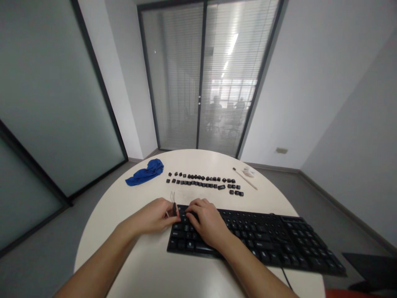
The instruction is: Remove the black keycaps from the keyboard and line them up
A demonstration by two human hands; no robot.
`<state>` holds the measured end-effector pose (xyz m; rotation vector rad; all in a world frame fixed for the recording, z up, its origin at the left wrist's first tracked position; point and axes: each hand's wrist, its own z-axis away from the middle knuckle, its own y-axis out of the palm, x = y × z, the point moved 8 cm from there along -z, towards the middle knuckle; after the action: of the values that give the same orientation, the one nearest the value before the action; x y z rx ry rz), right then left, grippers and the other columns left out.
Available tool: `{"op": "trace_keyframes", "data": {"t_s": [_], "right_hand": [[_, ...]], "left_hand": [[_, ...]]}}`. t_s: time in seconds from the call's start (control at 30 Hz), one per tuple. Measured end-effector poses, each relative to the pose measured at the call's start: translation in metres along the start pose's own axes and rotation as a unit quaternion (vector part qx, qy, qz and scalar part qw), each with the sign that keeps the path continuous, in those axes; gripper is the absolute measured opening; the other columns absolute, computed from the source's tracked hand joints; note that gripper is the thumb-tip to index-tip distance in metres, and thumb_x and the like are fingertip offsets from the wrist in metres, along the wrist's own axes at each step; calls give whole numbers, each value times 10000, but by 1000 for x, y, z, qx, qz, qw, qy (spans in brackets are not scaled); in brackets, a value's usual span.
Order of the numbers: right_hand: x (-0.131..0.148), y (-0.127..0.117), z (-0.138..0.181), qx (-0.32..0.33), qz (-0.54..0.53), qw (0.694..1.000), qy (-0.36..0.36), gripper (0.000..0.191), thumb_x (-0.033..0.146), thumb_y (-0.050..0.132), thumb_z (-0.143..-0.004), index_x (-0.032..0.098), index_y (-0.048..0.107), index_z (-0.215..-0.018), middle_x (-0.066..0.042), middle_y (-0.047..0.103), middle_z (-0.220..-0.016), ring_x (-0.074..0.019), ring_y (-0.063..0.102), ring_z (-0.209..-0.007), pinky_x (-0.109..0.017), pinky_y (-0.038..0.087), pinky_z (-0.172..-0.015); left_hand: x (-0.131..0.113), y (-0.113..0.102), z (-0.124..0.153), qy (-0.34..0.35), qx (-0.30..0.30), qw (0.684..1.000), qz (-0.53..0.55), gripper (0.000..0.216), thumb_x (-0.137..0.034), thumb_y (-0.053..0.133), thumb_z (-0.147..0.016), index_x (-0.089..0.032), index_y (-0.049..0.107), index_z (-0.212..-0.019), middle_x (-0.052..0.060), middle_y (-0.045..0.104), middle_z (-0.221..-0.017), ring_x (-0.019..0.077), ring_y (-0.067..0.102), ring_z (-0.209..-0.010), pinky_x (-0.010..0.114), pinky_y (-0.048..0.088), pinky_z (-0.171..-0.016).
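A black keyboard (248, 231) lies at a slant across the front of the table, with its top row bare of caps. At its upper left corner my left hand (159, 215) is closed around a keycap puller (174, 207), whose thin wire loops point up and away. My right hand (206, 217) rests over the left part of the keyboard, fingers bent and thumb close to the fingertips at the upper keys. Whatever lies between those fingertips is hidden. Beyond the keyboard, loose black keycaps (198, 183) are laid out in rows.
The round white table (124, 211) carries a crumpled blue cloth (145, 172) at the back left. A thin brush (245, 179) and a small whitish bundle (248, 171) lie at the back right. The keyboard's cable (287, 278) runs toward the front edge.
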<state>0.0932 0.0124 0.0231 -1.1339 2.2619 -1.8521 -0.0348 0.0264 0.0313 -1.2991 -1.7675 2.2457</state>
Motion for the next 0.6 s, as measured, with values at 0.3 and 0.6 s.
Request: {"op": "trace_keyframes", "data": {"t_s": [0.3, 0.6], "right_hand": [[0, 0, 0, 1, 0, 1000, -5, 170, 279, 535, -941, 234, 689, -999, -44, 641, -1044, -207, 548, -982, -342, 421, -860], [13, -5, 1, -13, -14, 999, -31, 162, 296, 613, -888, 235, 674, -1026, -33, 673, -1008, -205, 545, -1014, -356, 375, -902]], "left_hand": [[0, 1, 0, 18, -20, 1000, -4, 212, -353, 566, -859, -181, 681, -902, 30, 685, -729, 157, 605, -610, 225, 419, -564], [9, 3, -5, -1, -59, 997, 41, 233, -375, 565, -858, -171, 674, -888, 23, 663, -733, 150, 575, -622, 228, 407, -565]]}}
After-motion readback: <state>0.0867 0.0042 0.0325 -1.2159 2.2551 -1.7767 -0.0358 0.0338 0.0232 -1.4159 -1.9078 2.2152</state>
